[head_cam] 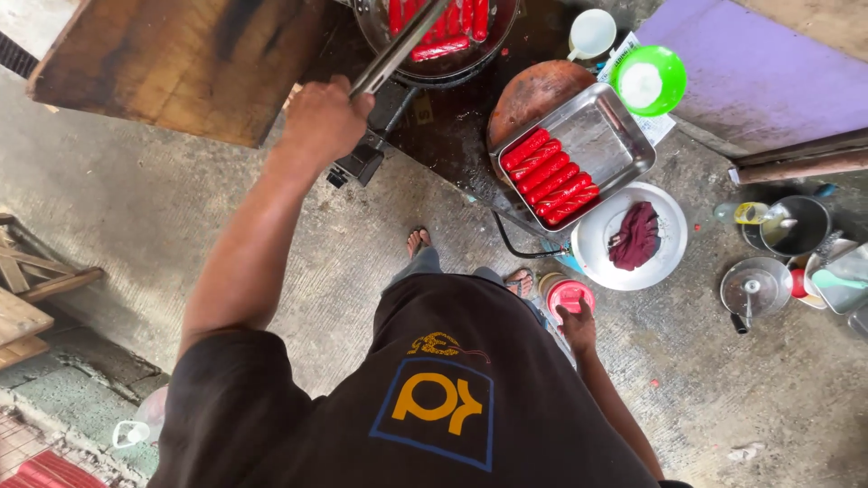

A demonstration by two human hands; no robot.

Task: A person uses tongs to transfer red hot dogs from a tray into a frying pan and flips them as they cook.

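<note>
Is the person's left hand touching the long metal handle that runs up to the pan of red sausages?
Touching. The head view shows the left hand closed around the lower end of the metal handle, which leads into the pan.

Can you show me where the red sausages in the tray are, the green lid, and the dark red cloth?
red sausages (550, 175), head view, middle of the row in the metal tray.
green lid (648, 79), head view, centre of the round top.
dark red cloth (636, 236), head view, middle of the bunched cloth on the white plate.

Metal tongs (398, 47) angling into dark pan (506, 23) of red sausages (443, 45); red-lidded jar (570, 296) standing upright on concrete.
</note>
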